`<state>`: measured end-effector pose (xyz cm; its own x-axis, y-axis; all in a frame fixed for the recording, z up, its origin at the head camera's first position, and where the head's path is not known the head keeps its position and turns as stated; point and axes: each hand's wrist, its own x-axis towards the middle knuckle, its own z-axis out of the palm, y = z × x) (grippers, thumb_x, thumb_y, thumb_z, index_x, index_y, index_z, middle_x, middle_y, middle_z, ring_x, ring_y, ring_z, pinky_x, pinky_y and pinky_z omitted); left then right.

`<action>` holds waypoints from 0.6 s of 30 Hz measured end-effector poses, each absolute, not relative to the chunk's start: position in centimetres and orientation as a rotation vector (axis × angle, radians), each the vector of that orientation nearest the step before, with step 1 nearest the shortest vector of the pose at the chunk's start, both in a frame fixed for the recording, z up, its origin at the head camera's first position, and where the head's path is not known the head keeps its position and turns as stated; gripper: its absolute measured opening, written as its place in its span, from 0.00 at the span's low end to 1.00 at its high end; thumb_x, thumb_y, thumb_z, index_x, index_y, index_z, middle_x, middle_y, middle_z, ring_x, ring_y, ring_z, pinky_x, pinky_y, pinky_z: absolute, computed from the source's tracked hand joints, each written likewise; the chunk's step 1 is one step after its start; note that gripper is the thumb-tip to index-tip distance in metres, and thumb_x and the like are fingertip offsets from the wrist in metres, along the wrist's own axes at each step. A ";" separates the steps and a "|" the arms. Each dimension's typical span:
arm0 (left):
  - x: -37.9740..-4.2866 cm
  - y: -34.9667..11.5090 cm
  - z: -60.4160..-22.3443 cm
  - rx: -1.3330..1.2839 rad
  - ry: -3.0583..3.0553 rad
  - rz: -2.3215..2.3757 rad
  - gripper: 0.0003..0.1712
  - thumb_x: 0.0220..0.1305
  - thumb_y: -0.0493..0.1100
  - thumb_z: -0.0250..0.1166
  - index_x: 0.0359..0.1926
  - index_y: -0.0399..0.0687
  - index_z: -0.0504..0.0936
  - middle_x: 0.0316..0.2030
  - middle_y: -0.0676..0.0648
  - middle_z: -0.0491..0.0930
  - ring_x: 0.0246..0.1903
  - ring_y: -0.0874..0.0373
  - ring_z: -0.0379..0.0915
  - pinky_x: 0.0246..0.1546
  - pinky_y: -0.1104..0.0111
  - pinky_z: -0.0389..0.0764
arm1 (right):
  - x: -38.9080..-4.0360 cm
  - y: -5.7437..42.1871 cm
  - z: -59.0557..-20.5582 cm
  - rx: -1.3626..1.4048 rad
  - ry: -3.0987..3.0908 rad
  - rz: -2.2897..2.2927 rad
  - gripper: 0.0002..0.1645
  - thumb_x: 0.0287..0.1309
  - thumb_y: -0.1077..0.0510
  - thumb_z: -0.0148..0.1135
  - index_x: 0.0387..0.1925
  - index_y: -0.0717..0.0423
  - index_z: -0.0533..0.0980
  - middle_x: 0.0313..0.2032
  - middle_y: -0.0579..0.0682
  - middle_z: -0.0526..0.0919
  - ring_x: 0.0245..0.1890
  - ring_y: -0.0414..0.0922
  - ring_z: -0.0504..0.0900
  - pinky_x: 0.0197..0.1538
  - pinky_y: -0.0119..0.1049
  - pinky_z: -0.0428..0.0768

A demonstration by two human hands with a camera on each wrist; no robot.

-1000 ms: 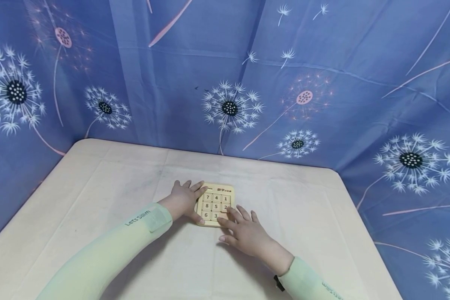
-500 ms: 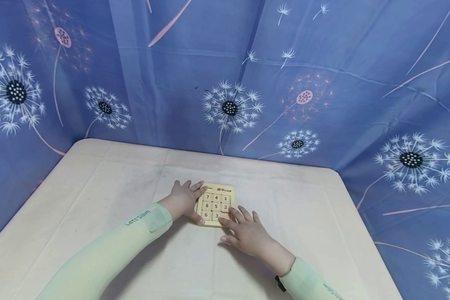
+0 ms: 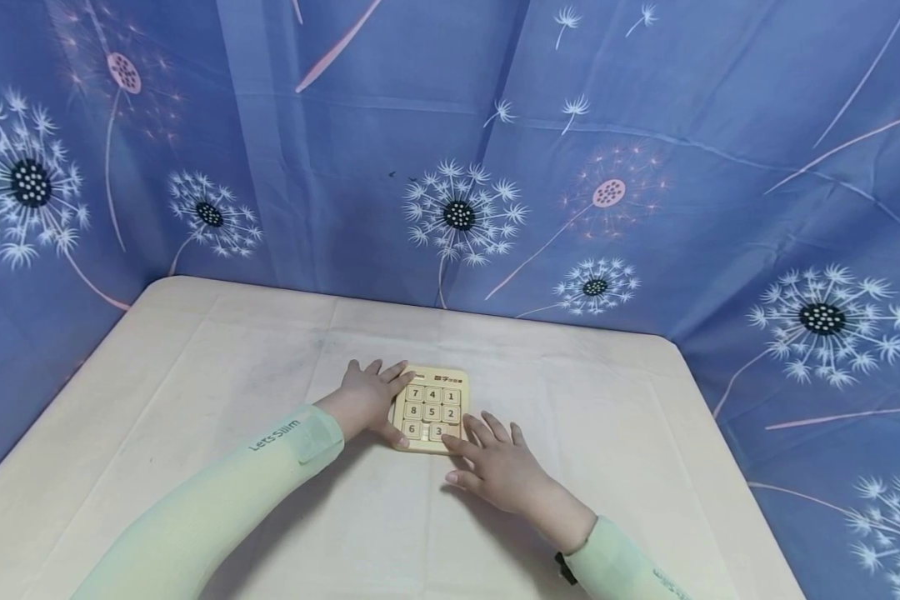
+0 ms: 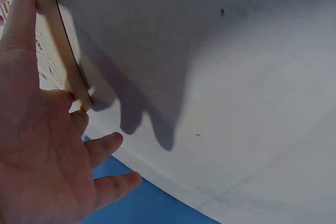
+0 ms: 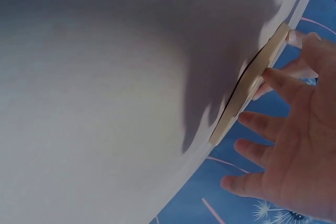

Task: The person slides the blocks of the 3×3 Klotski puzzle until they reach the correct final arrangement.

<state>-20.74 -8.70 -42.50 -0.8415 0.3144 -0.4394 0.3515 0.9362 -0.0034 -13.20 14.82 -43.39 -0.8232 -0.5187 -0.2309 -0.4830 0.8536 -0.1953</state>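
A pale yellow sliding number puzzle [image 3: 438,372] lies flat on the table in the head view. Its rows read 7 4 1, 8 5 2 and 6 with 3, and a narrow gap shows between the 6 and the 3 tile [image 3: 438,431]. My left hand [image 3: 366,398] spans the puzzle's left side with fingers spread, the thumb on the near corner and the index finger at the far end. With its index fingertip at the 3 tile, my right hand [image 3: 504,468] hovers by the lower right corner, other fingers extended. The right wrist view shows the puzzle's side edge [image 5: 249,85].
The table [image 3: 285,333] has a pale, creased cover. Behind and at both sides hangs a blue curtain [image 3: 330,208] printed with dandelions. Light green sleeves [image 3: 217,492] cover both forearms.
The 3 tile has slid right along the bottom row, opening a gap beside the 6. My right hand has shifted slightly right with it; the left hand has stayed put.
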 end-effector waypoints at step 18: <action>-20.8 -8.7 -42.4 0.483 2.652 -0.115 0.69 0.47 0.79 0.70 0.82 0.57 0.52 0.84 0.52 0.46 0.81 0.41 0.48 0.79 0.38 0.55 | -13.0 15.8 -43.3 -0.718 2.759 -0.209 0.34 0.70 0.35 0.55 0.72 0.41 0.71 0.77 0.60 0.64 0.78 0.67 0.58 0.74 0.76 0.58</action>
